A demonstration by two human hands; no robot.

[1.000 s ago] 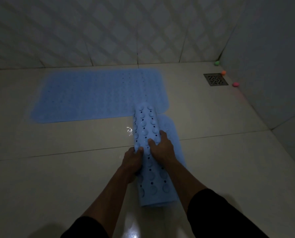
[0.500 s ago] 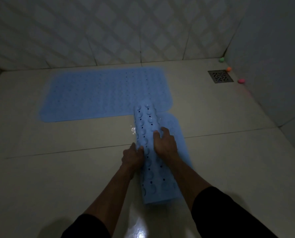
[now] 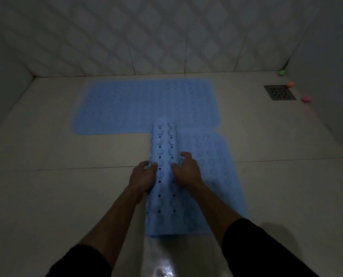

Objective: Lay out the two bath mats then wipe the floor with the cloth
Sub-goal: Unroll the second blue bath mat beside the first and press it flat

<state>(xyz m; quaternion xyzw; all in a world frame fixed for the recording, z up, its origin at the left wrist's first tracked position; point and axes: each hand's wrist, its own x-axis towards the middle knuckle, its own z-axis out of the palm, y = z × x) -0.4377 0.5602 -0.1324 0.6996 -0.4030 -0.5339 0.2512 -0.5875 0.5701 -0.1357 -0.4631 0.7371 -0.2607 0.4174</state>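
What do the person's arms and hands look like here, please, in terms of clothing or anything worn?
Both hands, left and right, are bare, with no gloves or visible rings. The forearms are bare too; dark sleeves are pushed up near the elbows.

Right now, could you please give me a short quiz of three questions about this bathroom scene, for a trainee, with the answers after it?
1. True or false: the first bath mat lies flat on the floor beside the back wall.
2. Multiple choice: what do the left hand and the right hand touch? A) a cloth B) the half-rolled second bath mat C) the floor drain
3. Fill in: the small coloured objects near the drain are green, orange and ____.

Key: 1 true. 2 B; the roll's open part lies flat to its right. 3 pink.
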